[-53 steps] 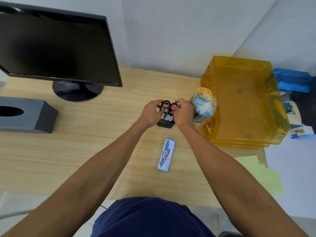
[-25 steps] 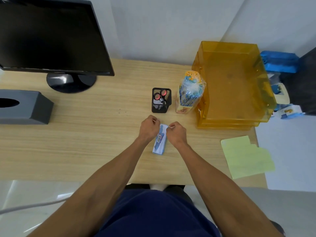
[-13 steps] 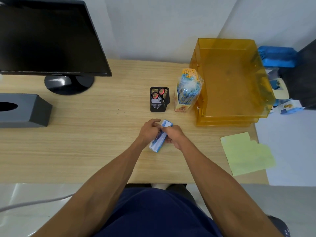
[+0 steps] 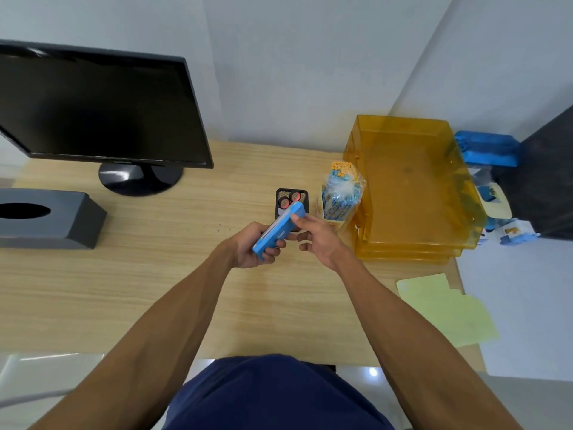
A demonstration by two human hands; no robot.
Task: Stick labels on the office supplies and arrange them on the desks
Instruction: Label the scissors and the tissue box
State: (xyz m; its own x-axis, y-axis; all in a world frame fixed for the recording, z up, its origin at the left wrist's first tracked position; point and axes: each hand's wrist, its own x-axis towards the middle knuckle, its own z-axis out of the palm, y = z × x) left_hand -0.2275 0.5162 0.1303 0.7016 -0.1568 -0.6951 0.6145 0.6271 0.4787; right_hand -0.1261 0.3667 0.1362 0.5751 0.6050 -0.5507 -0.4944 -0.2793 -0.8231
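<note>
A long blue box point(image 4: 280, 229) is lifted off the desk and tilted, its far end higher. My left hand point(image 4: 252, 248) grips its near end from below. My right hand point(image 4: 319, 238) pinches its far end with thumb and forefinger. Just behind the box stands a black mesh pen holder point(image 4: 299, 195) with red-handled scissors inside. To its right leans a clear bag of blue and yellow pencils point(image 4: 339, 197).
Orange stacked paper trays point(image 4: 412, 193) fill the desk's right side. Light green sheets point(image 4: 446, 308) lie at the right front corner. A black monitor point(image 4: 93, 110) and a grey tissue box point(image 4: 46, 217) stand on the left. Blue items point(image 4: 486, 150) sit beyond the trays.
Both hands left the pen holder, came down to the blue box on the desk, took hold of it and raised it, tilting it up in front of the holder.
</note>
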